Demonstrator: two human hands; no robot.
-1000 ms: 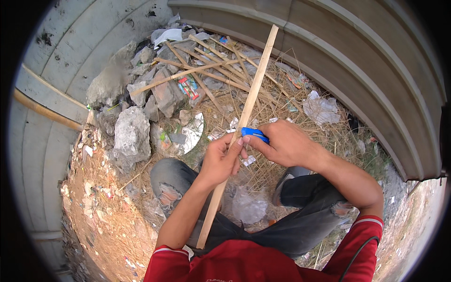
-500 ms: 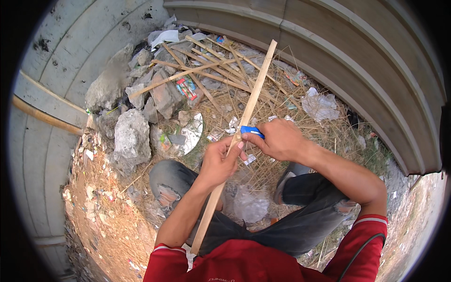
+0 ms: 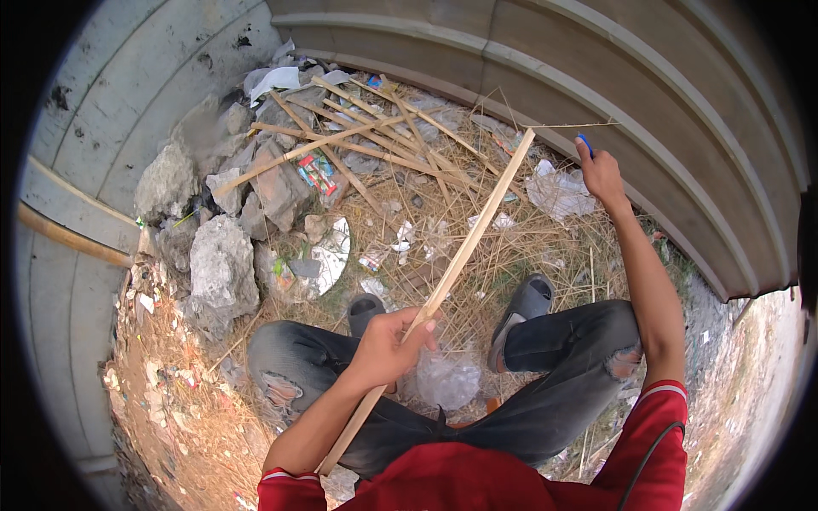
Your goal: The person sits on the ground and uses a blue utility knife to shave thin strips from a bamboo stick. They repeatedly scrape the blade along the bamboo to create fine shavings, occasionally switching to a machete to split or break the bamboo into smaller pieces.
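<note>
My left hand (image 3: 388, 345) is wrapped round a long, flat strip of pale wood or bamboo (image 3: 464, 251). The strip slants from beside my left forearm up to its far end above the littered ground. Out to the far right, well apart from the strip's edge, my right hand (image 3: 603, 177) is closed on what looks like a blue utility knife (image 3: 584, 143). Only part of its blue body shows, and I cannot make out a blade. A thin, pale strand (image 3: 579, 125) stretches between the strip's far end and the knife's side; whether it is attached is unclear.
Several similar strips (image 3: 366, 128) lie crossed in a pile at the back. Broken concrete lumps (image 3: 221, 268) stand to the left. A corrugated metal wall (image 3: 613, 77) curves behind and right. Crumpled clear plastic (image 3: 447, 381) lies between my sandalled feet, amid dry straw and litter.
My right hand has swung away from the strip, far and to the right, with the blue knife in it. My left hand has come slightly nearer, and the strip's far end has shifted right.
</note>
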